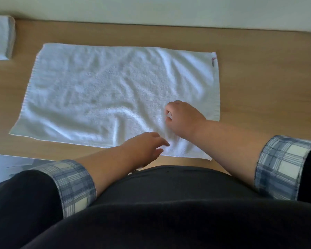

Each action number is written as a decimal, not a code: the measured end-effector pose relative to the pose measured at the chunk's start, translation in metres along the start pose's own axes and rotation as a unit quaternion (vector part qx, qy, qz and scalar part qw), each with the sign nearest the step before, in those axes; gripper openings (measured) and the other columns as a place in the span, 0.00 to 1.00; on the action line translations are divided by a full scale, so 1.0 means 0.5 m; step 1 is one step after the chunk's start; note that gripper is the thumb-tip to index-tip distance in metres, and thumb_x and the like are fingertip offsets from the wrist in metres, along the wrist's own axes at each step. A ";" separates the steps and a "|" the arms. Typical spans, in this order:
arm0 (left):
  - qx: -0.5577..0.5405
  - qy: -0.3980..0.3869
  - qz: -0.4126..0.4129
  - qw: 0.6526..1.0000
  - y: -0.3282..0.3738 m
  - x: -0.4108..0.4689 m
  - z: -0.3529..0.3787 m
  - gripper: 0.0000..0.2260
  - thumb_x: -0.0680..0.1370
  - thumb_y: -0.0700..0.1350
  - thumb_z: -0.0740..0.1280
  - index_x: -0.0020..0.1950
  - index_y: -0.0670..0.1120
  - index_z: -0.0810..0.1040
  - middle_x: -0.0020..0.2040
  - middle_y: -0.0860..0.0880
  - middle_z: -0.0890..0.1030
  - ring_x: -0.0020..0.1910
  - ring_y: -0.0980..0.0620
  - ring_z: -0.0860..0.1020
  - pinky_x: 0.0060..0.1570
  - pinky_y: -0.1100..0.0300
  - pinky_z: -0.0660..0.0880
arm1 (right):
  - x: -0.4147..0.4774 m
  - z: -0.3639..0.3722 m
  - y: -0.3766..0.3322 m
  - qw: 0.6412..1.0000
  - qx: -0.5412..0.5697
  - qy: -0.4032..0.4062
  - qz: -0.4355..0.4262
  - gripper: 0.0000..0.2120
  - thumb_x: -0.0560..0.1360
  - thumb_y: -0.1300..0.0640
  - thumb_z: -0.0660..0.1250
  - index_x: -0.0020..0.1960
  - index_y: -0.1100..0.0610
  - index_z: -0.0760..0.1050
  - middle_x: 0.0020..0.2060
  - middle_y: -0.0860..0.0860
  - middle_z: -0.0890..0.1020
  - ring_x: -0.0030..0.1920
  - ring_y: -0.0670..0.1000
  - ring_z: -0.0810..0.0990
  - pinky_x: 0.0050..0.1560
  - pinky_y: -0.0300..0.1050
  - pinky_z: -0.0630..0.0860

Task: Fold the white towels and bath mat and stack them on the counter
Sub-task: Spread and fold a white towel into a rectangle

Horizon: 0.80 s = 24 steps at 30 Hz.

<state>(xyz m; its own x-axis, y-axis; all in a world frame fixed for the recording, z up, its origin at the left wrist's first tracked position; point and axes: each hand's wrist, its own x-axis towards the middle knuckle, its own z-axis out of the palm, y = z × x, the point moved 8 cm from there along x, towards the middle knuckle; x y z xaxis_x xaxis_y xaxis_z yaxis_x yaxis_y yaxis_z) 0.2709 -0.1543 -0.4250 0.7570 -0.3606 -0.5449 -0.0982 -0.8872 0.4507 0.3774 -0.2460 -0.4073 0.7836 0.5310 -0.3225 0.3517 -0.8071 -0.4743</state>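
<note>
I'm looking down on a wood counter (258,78) that runs along a pale wall (151,9). The towel (106,90) lies spread flat across the middle of it, one layer, long side left to right. It is rumpled with soft creases, and there's a small reddish tag (213,61) at its far right edge. Up in the far left corner I've got a folded stack (0,36) of white cloth, apart from the towel and cut off by the frame. The right hand (183,119) is down on the towel's near right part. Its fingers are curled in, with a bit of white showing between thumb and finger, so it's pinching the cloth there. The left hand (144,148) sits just beside it at the near hem, fingers loosely straight and pointing right. It's blurred, and I can't tell whether the tips touch the cloth. Both forearms are bare up to turned-back plaid cuffs (75,186) on black sleeves. At the lower left edge I see a pale flat sheet (7,166), too unclear to name.
</note>
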 end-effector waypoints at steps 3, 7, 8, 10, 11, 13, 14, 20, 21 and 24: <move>0.031 0.092 -0.088 0.991 -0.074 -0.030 -0.047 0.16 0.82 0.52 0.60 0.69 0.58 0.72 0.65 0.52 0.74 0.63 0.49 0.72 0.63 0.51 0.70 | 0.009 0.059 -0.096 0.989 -0.057 -0.090 -0.100 0.15 0.77 0.51 0.62 0.63 0.49 0.73 0.59 0.49 0.73 0.60 0.53 0.71 0.58 0.50 0.72; 0.037 0.110 -0.217 0.969 -0.214 -0.098 -0.054 0.18 0.80 0.54 0.64 0.69 0.58 0.68 0.65 0.48 0.70 0.64 0.46 0.69 0.58 0.49 0.70 | 0.030 0.106 -0.136 0.969 -0.186 -0.131 -0.097 0.16 0.78 0.48 0.60 0.64 0.50 0.71 0.61 0.51 0.69 0.59 0.55 0.68 0.54 0.51 0.71; 0.015 0.115 -0.230 0.966 -0.243 -0.116 -0.051 0.18 0.79 0.55 0.64 0.69 0.57 0.69 0.64 0.48 0.71 0.64 0.46 0.69 0.58 0.49 0.71 | 0.044 0.101 -0.150 0.968 -0.204 -0.118 -0.080 0.13 0.78 0.46 0.59 0.58 0.52 0.72 0.57 0.52 0.70 0.56 0.56 0.69 0.50 0.51 0.71; -0.045 0.119 -0.219 0.967 -0.285 -0.144 -0.045 0.18 0.79 0.54 0.65 0.69 0.57 0.69 0.65 0.49 0.71 0.66 0.47 0.69 0.60 0.51 0.70 | 0.079 0.097 -0.196 0.967 -0.228 -0.094 -0.065 0.12 0.78 0.44 0.58 0.50 0.53 0.71 0.52 0.52 0.69 0.53 0.56 0.70 0.48 0.51 0.70; -0.073 0.113 -0.198 0.971 -0.296 -0.155 -0.042 0.19 0.79 0.53 0.65 0.70 0.57 0.69 0.66 0.50 0.71 0.66 0.48 0.68 0.61 0.52 0.69 | 0.094 0.103 -0.230 0.968 -0.222 -0.085 -0.076 0.12 0.79 0.45 0.59 0.50 0.53 0.71 0.53 0.53 0.70 0.55 0.57 0.70 0.51 0.52 0.71; -0.104 0.110 -0.153 0.977 -0.315 -0.179 -0.041 0.18 0.80 0.51 0.64 0.70 0.57 0.70 0.66 0.51 0.71 0.66 0.49 0.69 0.63 0.54 0.68 | 0.117 0.132 -0.311 0.972 -0.187 -0.085 -0.116 0.14 0.79 0.47 0.59 0.60 0.54 0.72 0.61 0.53 0.70 0.61 0.58 0.70 0.58 0.55 0.71; -0.099 0.121 -0.142 0.977 -0.332 -0.194 -0.048 0.18 0.80 0.51 0.63 0.70 0.57 0.70 0.67 0.51 0.71 0.67 0.49 0.68 0.64 0.53 0.67 | 0.126 0.152 -0.349 0.972 -0.171 -0.091 -0.130 0.17 0.79 0.47 0.60 0.65 0.54 0.71 0.64 0.53 0.69 0.63 0.58 0.69 0.60 0.55 0.70; 0.119 0.108 -0.121 0.980 -0.505 -0.286 -0.094 0.22 0.80 0.56 0.61 0.73 0.56 0.65 0.71 0.49 0.66 0.69 0.45 0.64 0.66 0.47 0.66 | 0.182 0.236 -0.466 0.971 -0.188 -0.128 -0.069 0.08 0.79 0.48 0.58 0.51 0.52 0.70 0.45 0.49 0.77 0.44 0.52 0.76 0.43 0.49 0.74; 0.109 0.083 -0.109 0.985 -0.523 -0.289 -0.092 0.22 0.80 0.56 0.61 0.73 0.56 0.65 0.71 0.49 0.66 0.69 0.45 0.64 0.64 0.47 0.68 | 0.195 0.237 -0.476 0.974 -0.176 -0.129 -0.054 0.07 0.79 0.48 0.58 0.47 0.51 0.68 0.41 0.48 0.76 0.40 0.50 0.75 0.40 0.48 0.73; -0.007 0.079 -0.094 0.992 -0.556 -0.284 -0.111 0.18 0.81 0.55 0.61 0.71 0.57 0.68 0.68 0.50 0.68 0.68 0.47 0.65 0.63 0.49 0.70 | 0.228 0.241 -0.516 0.982 -0.136 -0.120 -0.058 0.06 0.78 0.48 0.61 0.48 0.50 0.70 0.42 0.47 0.76 0.39 0.49 0.75 0.37 0.47 0.73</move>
<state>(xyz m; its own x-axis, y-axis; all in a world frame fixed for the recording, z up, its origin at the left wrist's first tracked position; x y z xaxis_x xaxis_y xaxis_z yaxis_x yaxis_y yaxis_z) 0.2265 0.1594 -0.4338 0.8531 -0.1393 -0.5027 0.0613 -0.9302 0.3619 0.3145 0.0536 -0.4204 0.5982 0.6432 -0.4780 0.5814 -0.7589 -0.2935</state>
